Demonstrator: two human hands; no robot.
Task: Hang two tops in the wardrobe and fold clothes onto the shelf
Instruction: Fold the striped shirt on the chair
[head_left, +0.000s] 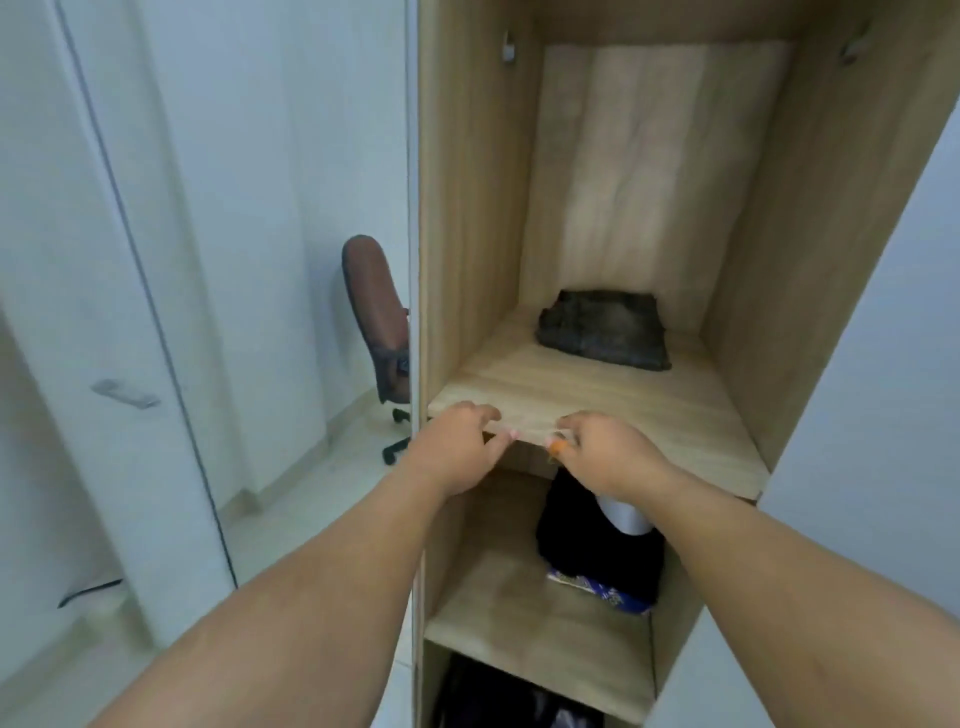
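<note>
A folded dark grey garment (605, 332) lies at the back of the wardrobe's wooden shelf (675, 415). My left hand (460, 441) and my right hand (605, 452) are side by side at the shelf's front edge, well short of the garment. On each hand the fingers curl over the edge and the thumb sits beneath it, pinching the board. A small orange spot shows at my right thumb. I see no hangers or tops; only two metal rail brackets (509, 49) are visible high on the side walls.
On the lower shelf (519, 623) stand a black cloth item with a white object (623, 514) and a blue patterned thing (608, 595). Dark items fill the bottom compartment. A brown office chair (376, 317) stands left of the wardrobe, beside white doors.
</note>
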